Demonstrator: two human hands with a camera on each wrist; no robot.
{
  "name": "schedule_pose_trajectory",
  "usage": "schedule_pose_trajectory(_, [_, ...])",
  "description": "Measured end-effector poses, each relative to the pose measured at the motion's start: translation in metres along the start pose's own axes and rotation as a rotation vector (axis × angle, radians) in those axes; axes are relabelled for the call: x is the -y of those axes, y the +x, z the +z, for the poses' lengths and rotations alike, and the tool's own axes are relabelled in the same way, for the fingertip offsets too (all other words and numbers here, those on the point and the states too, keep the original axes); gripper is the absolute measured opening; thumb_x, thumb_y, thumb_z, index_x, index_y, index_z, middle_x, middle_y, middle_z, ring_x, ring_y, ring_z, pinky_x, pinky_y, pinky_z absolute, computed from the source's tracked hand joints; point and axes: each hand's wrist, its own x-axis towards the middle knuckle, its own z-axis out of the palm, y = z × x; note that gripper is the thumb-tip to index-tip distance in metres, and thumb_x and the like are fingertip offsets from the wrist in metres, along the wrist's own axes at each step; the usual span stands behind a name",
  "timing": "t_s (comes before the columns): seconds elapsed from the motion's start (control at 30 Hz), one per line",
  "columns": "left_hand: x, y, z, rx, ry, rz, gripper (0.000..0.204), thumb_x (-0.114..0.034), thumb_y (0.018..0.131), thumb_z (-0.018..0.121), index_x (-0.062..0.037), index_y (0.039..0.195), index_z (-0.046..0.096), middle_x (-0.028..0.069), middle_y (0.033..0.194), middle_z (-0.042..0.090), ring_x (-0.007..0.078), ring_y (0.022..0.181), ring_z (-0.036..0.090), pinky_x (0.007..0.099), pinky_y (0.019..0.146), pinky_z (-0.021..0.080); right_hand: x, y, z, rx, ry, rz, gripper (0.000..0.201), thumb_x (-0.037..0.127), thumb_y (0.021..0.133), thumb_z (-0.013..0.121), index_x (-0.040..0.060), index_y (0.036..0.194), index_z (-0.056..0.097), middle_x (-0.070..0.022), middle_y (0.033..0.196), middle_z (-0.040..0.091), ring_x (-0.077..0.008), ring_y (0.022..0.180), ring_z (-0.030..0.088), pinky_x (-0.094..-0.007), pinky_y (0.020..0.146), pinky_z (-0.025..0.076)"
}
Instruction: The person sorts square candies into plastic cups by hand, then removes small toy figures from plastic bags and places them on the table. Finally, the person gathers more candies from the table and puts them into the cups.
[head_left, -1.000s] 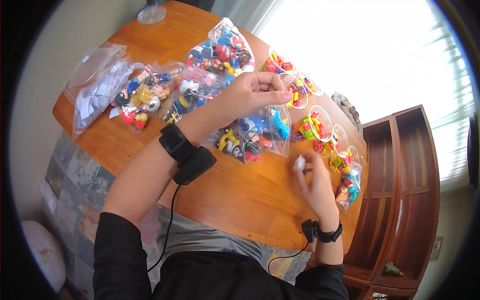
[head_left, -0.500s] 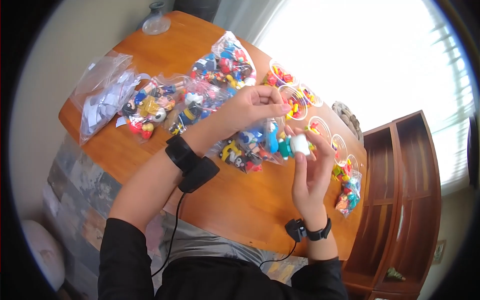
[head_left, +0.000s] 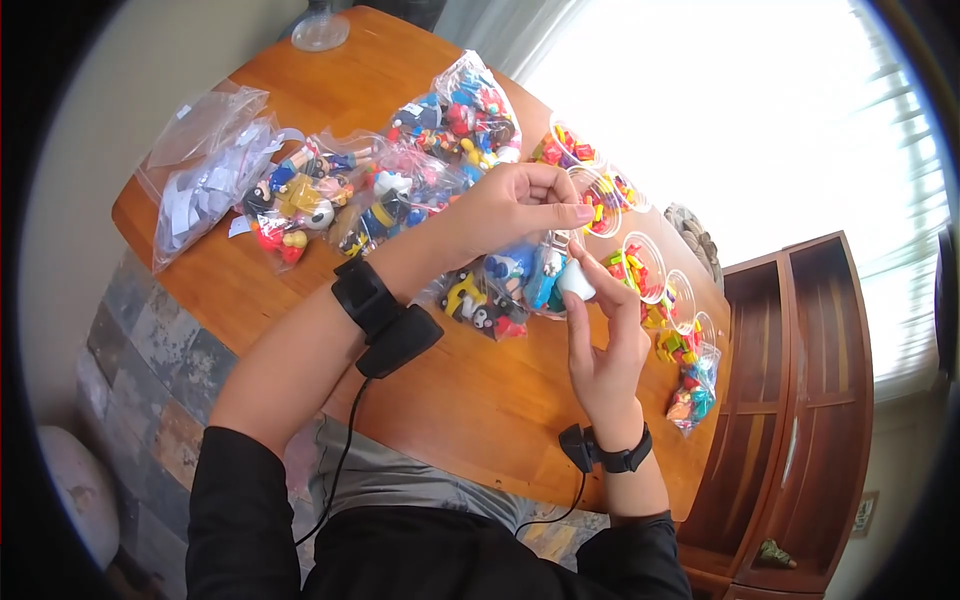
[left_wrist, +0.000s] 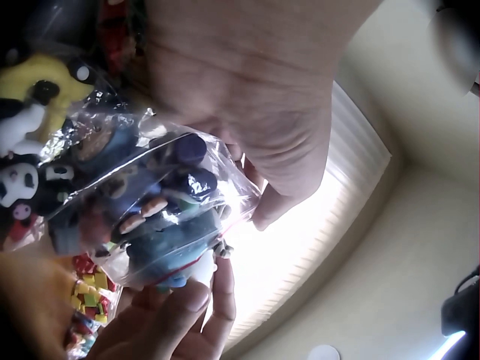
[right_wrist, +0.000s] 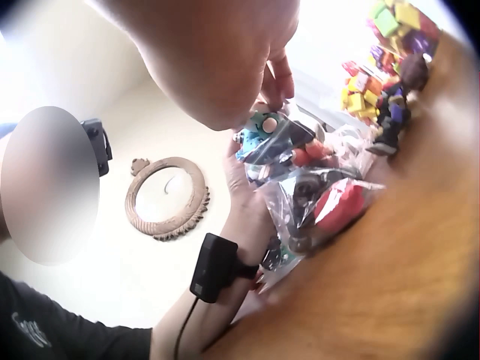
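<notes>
My left hand (head_left: 525,205) pinches the upper edge of a clear bag (left_wrist: 180,180) of small figures, thumb and fingers together. The bag hangs below it, with blue and dark figures behind the plastic. Just to the right, my right hand (head_left: 612,350) holds a small white figure (head_left: 575,281) between thumb and fingers, right against the bag's edge. In the left wrist view the white piece (left_wrist: 202,267) shows at the right hand's fingertips (left_wrist: 196,295); whether it is inside the bag I cannot tell.
More bags of figures (head_left: 455,115) lie beyond and left of the left hand. A bag of white paper pieces (head_left: 205,200) is at the table's left. Clear cups of colourful pieces (head_left: 640,268) line the right edge, with a small bag (head_left: 694,390) nearer. A wooden shelf (head_left: 780,400) stands right.
My right hand has moved up and left with the white figure, from over the table to the bag's edge. My left hand has kept its pinch and stayed nearly in place.
</notes>
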Motion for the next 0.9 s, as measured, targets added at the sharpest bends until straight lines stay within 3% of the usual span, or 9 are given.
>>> schedule_pose_trajectory(0.2, [-0.004, -0.001, 0.0, -0.004, -0.027, 0.005, 0.015, -0.019, 0.106, 0.078, -0.0072, 0.1, 0.07, 0.0006, 0.1, 0.076, 0.0067, 0.095, 0.072, 0.0238, 0.087, 0.056, 0.015, 0.01, -0.008, 0.066, -0.141, -0.104, 0.071, -0.003, 0.095, 0.08, -0.0023, 0.159, 0.048, -0.0219, 0.148, 0.069, -0.0344, 0.12, 0.072, -0.0445, 0.102, 0.056])
schedule_pose_trajectory(0.33, [-0.002, -0.001, 0.002, -0.02, 0.0, 0.017, 0.016, -0.019, 0.106, 0.077, -0.0072, 0.1, 0.069, -0.0003, 0.098, 0.075, 0.0062, 0.093, 0.071, 0.0231, 0.085, 0.055, -0.009, -0.005, 0.009, -0.01, -0.125, -0.086, 0.073, 0.001, 0.094, 0.082, -0.0015, 0.159, 0.049, -0.0203, 0.143, 0.072, -0.0354, 0.122, 0.07, -0.0455, 0.103, 0.055])
schedule_pose_trajectory(0.43, [-0.004, -0.001, 0.002, 0.002, 0.0, 0.017, 0.016, -0.019, 0.106, 0.078, -0.0072, 0.1, 0.069, -0.002, 0.096, 0.073, 0.0051, 0.093, 0.07, 0.0223, 0.085, 0.054, -0.012, -0.002, 0.006, -0.036, -0.195, -0.119, 0.07, -0.001, 0.096, 0.079, -0.0022, 0.16, 0.048, -0.0205, 0.139, 0.073, -0.0358, 0.119, 0.071, -0.0435, 0.099, 0.055])
schedule_pose_trajectory(0.5, [-0.003, 0.0, 0.002, -0.032, 0.024, 0.013, 0.015, -0.018, 0.106, 0.078, -0.0073, 0.1, 0.069, -0.0026, 0.096, 0.072, 0.0046, 0.093, 0.069, 0.0221, 0.085, 0.053, -0.002, 0.011, -0.003, -0.011, -0.357, -0.244, 0.065, -0.003, 0.098, 0.075, -0.0038, 0.158, 0.05, -0.0218, 0.131, 0.074, -0.037, 0.111, 0.073, -0.043, 0.096, 0.055])
schedule_pose_trajectory(0.63, [0.0, 0.001, -0.001, -0.06, 0.024, 0.022, 0.014, -0.017, 0.105, 0.078, -0.0073, 0.1, 0.069, -0.0039, 0.095, 0.07, 0.0032, 0.093, 0.066, 0.0219, 0.085, 0.052, -0.003, 0.008, -0.003, -0.012, -0.39, -0.197, 0.06, -0.005, 0.098, 0.073, -0.0058, 0.155, 0.053, -0.0222, 0.124, 0.075, -0.0371, 0.101, 0.072, -0.0435, 0.092, 0.056])
schedule_pose_trajectory(0.7, [0.002, 0.001, -0.001, -0.045, 0.038, 0.021, 0.014, -0.017, 0.105, 0.078, -0.0073, 0.099, 0.069, -0.0041, 0.095, 0.07, 0.0031, 0.093, 0.066, 0.0221, 0.085, 0.052, -0.007, -0.001, 0.004, -0.031, -0.253, -0.128, 0.055, -0.004, 0.098, 0.074, -0.0064, 0.151, 0.056, -0.0224, 0.12, 0.074, -0.0359, 0.095, 0.071, -0.0436, 0.089, 0.056])
schedule_pose_trajectory(0.9, [0.002, 0.001, 0.0, -0.02, 0.074, 0.012, 0.017, -0.018, 0.105, 0.079, -0.0078, 0.096, 0.069, -0.0047, 0.095, 0.07, 0.0022, 0.092, 0.066, 0.0224, 0.085, 0.052, -0.006, -0.01, 0.008, -0.105, -0.144, -0.062, 0.048, -0.004, 0.1, 0.072, -0.0061, 0.146, 0.06, -0.0209, 0.11, 0.071, -0.0322, 0.092, 0.071, -0.0414, 0.082, 0.058])
